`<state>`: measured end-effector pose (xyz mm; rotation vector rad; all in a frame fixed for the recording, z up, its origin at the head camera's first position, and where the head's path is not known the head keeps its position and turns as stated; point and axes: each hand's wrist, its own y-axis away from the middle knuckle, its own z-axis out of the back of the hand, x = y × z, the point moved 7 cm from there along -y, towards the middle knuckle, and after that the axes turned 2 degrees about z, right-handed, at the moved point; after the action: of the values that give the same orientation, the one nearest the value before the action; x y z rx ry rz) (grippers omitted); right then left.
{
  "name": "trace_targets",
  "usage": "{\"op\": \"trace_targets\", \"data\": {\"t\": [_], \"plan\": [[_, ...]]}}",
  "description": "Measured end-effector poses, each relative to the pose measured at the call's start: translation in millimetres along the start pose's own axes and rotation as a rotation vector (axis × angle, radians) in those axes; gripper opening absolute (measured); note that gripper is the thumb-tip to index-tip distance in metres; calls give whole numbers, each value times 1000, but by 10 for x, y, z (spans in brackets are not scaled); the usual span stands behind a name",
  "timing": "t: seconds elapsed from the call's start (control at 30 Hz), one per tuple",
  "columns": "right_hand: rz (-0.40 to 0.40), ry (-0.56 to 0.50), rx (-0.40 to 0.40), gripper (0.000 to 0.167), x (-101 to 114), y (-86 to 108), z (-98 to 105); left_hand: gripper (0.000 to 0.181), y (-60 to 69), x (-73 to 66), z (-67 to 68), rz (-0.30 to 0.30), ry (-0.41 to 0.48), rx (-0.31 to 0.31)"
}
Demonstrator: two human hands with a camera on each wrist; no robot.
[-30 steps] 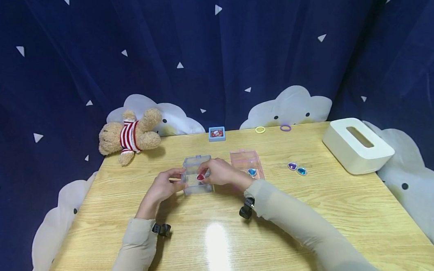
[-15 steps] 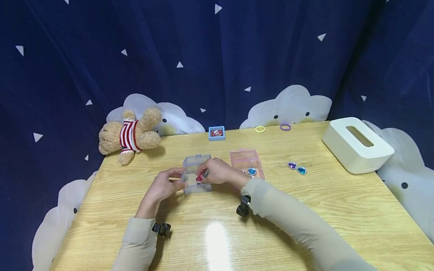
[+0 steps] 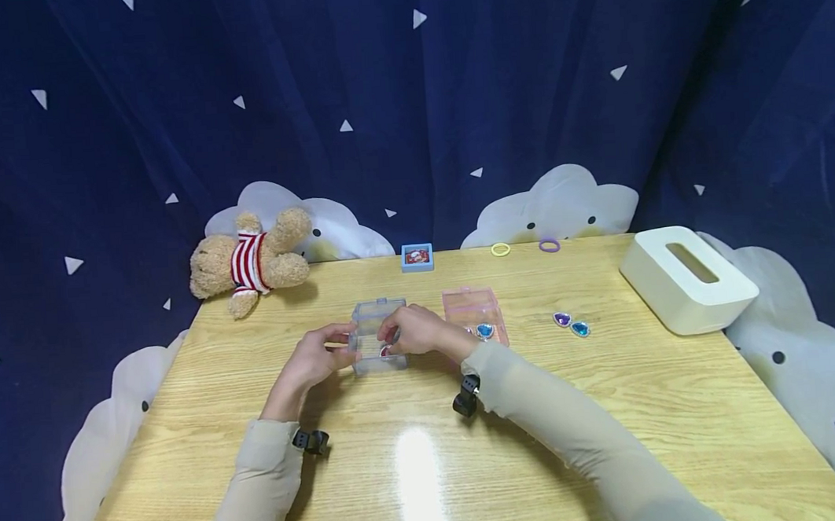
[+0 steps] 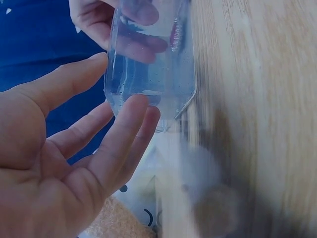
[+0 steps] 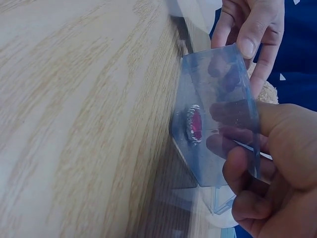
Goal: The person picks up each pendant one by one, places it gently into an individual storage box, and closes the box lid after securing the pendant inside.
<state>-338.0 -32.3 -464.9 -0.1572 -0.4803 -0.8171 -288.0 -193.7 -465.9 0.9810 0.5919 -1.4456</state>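
Placing the red gem (image 5: 196, 124) in the clear box (image 3: 380, 364) is judged to be the step in hand, and it seems nearly done. The gem is seen low inside the box, close to its floor and, in both wrist views, just beside the fingertips of the right hand (image 3: 418, 331). Those fingers are reached in over the wall and loosely bent; a small gap seems to be left between them and the gem, so nothing appears to be pinched. Whether the gem is fully settled on the floor cannot be told. By the left hand (image 3: 318, 355) the box is touched at its left end, the fingers spread and fairly straight, the thumb on one edge and the fingertips on another, so that it is lightly steadied on the worktop (image 3: 357, 460). The lid (image 3: 380, 304) is tipped back. To the right, a blue gem (image 3: 485, 331) is seen at the pink box (image 3: 467, 299), partly hidden by the right arm, while a purple gem (image 3: 562, 319) and a second blue gem (image 3: 580, 328) lie on the worktop. For the next move, a straight lift of the right hand seems called for, with the gem left undisturbed, the wall cleared and the box kept braced.
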Motion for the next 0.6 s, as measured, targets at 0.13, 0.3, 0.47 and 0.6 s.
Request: {"op": "trace_targets", "data": {"t": [0.13, 0.3, 0.47, 0.6], "plan": [[2, -12, 4, 28, -6, 13, 15, 56, -1, 1, -3, 0, 0, -3], [23, -65, -3, 29, -25, 34, 86, 55, 1, -2, 0, -3, -10, -5], [20, -115, -29, 29, -54, 92, 218, 56, -2, -11, 3, -10, -4, -4], [15, -147, -50, 29, -71, 173, 327, 56, 0, -20, -1, -20, -2, 1]]}}
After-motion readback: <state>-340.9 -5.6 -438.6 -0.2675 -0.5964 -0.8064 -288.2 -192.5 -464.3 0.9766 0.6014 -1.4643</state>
